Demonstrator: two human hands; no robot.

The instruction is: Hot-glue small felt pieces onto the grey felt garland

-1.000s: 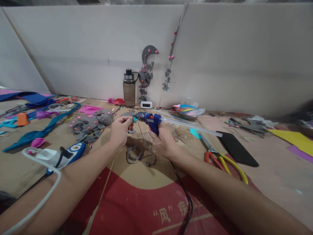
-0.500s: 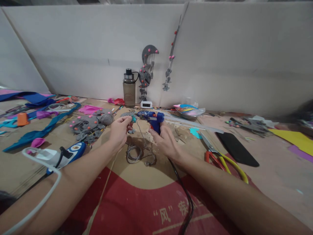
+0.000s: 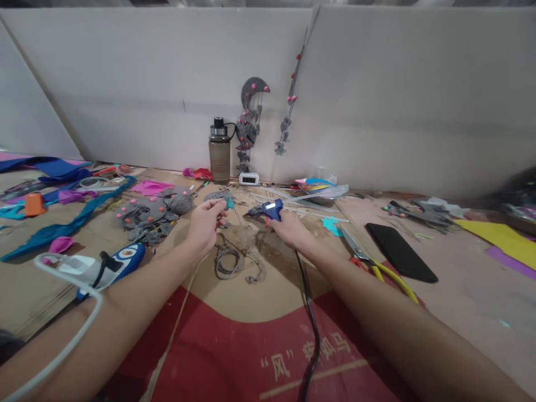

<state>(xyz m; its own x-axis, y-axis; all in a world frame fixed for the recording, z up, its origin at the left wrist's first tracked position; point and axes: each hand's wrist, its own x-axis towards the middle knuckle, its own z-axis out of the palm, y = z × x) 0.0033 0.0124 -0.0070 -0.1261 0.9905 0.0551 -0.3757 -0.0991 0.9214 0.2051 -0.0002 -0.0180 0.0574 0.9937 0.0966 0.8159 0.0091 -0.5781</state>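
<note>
Centrally, two bare forearms reach over a cluttered worktop (image 3: 469,296) covered with cardboard.

- Left hand (image 3: 205,223): closed in a fingertip pinch on a small teal piece (image 3: 228,202), held just above the worktop; its exact shape is too small to tell.
- Right hand (image 3: 288,229): wrapped around the grip of a blue glue gun (image 3: 268,210), which sits low over the worktop. The nozzle points left toward the teal piece, with a clear gap between them. Whether the gun touches the surface cannot be told.
- Black cable (image 3: 307,312): runs from the gun back toward the viewer, between the forearms.
- Grey cord coil (image 3: 228,262): lies below and between the hands, touching neither.
- Right of the right hand: scissors (image 3: 368,254) with yellow handles, and beyond them a black phone (image 3: 400,252).
- Left of the left hand: grey felt shapes (image 3: 144,215) with pink dots and a ball of grey yarn (image 3: 182,204); nearer the viewer, a blue-and-white tool (image 3: 113,262).
- Back wall: a bottle (image 3: 220,151), a small clock (image 3: 248,178) and a grey felt hanging (image 3: 251,117).
- Judged step: gluing work on the teal piece, with gun and piece held apart. Joining the piece to anything would call for a steady pinch kept clear of the fresh glue and hot nozzle.
</note>
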